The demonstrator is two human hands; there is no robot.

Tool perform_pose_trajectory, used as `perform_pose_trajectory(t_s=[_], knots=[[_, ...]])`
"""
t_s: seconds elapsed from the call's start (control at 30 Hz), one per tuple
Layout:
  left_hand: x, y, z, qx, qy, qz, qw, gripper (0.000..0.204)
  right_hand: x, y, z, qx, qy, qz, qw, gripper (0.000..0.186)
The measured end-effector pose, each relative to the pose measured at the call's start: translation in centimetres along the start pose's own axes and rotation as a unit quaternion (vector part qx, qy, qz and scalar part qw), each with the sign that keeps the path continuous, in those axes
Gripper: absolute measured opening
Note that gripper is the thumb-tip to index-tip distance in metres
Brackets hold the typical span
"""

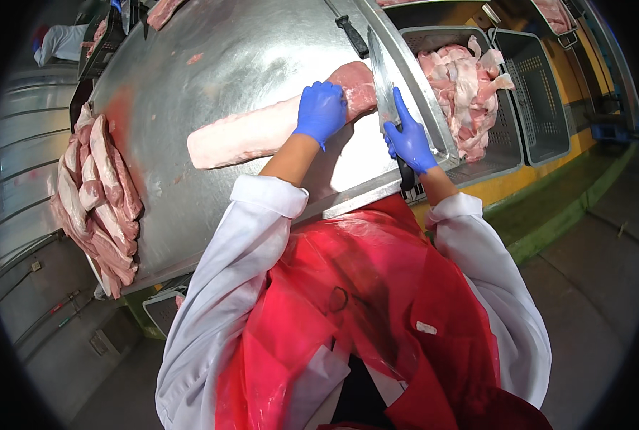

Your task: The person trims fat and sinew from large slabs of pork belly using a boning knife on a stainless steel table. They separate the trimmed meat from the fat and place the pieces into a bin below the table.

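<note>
From my remote station, I have the long slab of pale, fat-covered meat (244,134) in the middle of the metal tabletop (255,72), lying at a slant with its redder end up and to the right. My left hand (321,113), in a blue glove, rests on it near that end, fingers curled; I cannot tell how firmly they grip, since the fingertips are hidden. My right hand (408,137), gloved too, is closed around a long knife (382,79), index finger extended alongside the blade (the black handle shows below the palm). The blade points away from me, just beside the meat's red end.

Farther out, a black-handled tool (353,37) lies near the knife's tip. Strips of meat (93,193) are heaped along the tabletop's left edge. Beyond its right rim, a gray crate (507,136) holds pale trimmings (466,97), next to a second gray crate (541,100).
</note>
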State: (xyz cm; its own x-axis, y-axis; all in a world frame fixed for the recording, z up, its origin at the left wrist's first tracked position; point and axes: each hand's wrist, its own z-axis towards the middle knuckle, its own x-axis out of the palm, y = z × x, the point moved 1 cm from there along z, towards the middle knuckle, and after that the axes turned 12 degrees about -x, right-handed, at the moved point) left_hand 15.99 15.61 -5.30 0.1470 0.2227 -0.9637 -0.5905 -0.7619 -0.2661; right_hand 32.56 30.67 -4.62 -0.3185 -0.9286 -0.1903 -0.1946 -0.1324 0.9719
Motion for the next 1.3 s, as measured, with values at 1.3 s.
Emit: perform_pose_trajectory(t_s=[1.3], knots=[[-2.1,15.8,-6.2,-0.205,-0.183,-0.014,0.961,0.039,5.3,-0.1,-18.2,-0.007,0.091,-0.048,0.995,0.077]])
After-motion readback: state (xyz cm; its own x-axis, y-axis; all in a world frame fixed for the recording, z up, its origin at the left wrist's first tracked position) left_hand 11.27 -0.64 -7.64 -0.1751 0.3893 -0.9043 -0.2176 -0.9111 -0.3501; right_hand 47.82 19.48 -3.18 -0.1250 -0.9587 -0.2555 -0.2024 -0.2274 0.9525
